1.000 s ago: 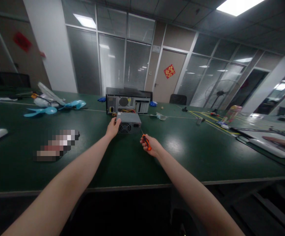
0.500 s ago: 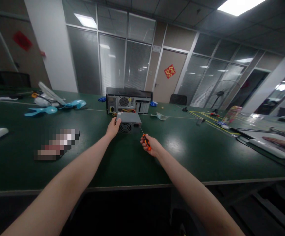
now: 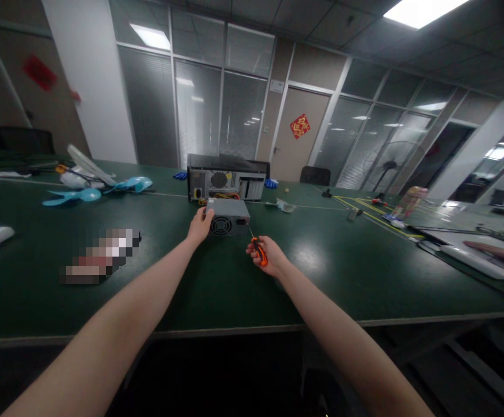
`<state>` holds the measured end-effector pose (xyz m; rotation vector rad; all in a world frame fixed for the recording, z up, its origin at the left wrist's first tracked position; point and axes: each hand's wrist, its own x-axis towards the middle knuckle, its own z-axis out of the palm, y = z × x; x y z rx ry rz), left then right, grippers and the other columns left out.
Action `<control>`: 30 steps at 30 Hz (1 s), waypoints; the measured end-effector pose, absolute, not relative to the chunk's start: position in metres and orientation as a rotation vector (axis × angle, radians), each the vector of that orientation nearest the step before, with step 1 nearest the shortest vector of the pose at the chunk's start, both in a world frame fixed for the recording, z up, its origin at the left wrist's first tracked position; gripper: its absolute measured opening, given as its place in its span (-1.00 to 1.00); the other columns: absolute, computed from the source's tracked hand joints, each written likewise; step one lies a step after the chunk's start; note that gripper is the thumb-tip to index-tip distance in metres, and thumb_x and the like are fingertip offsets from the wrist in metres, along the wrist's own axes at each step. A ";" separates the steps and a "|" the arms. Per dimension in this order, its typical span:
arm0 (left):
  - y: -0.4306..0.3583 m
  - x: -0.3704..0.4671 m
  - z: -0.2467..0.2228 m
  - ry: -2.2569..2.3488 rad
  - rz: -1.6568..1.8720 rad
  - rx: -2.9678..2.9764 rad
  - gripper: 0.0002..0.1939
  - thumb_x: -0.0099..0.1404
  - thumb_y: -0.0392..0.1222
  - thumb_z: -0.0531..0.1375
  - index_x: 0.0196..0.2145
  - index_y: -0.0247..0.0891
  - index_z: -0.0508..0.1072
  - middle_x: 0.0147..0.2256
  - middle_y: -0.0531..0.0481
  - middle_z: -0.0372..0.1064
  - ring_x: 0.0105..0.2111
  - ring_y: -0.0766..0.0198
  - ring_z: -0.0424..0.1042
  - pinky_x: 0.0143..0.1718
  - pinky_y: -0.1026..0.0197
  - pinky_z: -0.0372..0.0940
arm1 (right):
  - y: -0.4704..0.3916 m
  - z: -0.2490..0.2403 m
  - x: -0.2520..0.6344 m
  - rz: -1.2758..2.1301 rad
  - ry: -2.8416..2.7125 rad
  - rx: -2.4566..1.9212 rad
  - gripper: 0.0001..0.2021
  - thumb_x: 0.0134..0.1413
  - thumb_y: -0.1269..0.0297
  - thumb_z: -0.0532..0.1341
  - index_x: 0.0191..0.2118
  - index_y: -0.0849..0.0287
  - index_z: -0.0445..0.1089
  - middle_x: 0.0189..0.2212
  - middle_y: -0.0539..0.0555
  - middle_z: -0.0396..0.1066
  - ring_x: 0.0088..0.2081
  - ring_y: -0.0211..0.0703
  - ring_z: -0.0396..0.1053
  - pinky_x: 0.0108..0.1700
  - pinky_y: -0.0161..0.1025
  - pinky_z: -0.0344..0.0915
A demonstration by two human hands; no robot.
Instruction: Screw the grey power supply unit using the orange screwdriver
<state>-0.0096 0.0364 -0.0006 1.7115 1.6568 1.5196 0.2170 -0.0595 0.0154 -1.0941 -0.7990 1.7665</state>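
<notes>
A grey metal power supply [image 3: 230, 215] with a round fan grille sits on the green table, just in front of a black computer case [image 3: 227, 178]. My left hand [image 3: 199, 226] grips the power supply's left side, thumb on the top edge. Held in my right hand [image 3: 267, 255] is an orange and black screwdriver [image 3: 259, 252]. Its thin shaft points up and left to the lower right corner of the power supply's face; whether the tip touches is too small to tell. Coloured wires show between case and power supply.
Light-blue fan blades [image 3: 76, 196] and a white appliance part [image 3: 89, 168] lie at the left. A small clear bag [image 3: 284, 205] is right of the case. Farther right are a white-edged panel [image 3: 473, 258] and yellow strips [image 3: 364, 213].
The fingers of my right hand have shifted slightly on the screwdriver, and its handle has turned a little. My left hand and the power supply have stayed in place.
</notes>
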 end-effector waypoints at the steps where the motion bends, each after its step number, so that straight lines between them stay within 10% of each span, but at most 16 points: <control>1: 0.037 -0.010 -0.001 1.654 1.524 1.716 -0.48 0.21 0.17 -0.08 -0.02 -0.21 0.25 -0.11 -0.12 0.34 -0.13 0.15 0.32 -0.09 0.14 0.16 | -0.059 0.015 0.217 1.772 -0.807 -1.087 -0.72 0.15 0.21 -0.09 -0.41 0.30 0.21 -0.53 0.10 0.27 -0.65 -0.44 0.13 -0.75 -0.54 0.01; 30: 0.033 -0.008 0.002 1.644 1.519 1.708 -0.49 0.22 0.16 -0.08 -0.02 -0.23 0.25 -0.10 -0.12 0.33 -0.13 0.16 0.32 -0.08 0.16 0.16 | -0.063 0.016 0.215 1.668 -0.834 -1.149 -0.83 0.10 0.26 0.08 -0.42 0.25 0.17 -0.60 -0.04 0.16 -0.68 -0.49 0.07 -0.77 -0.59 -0.08</control>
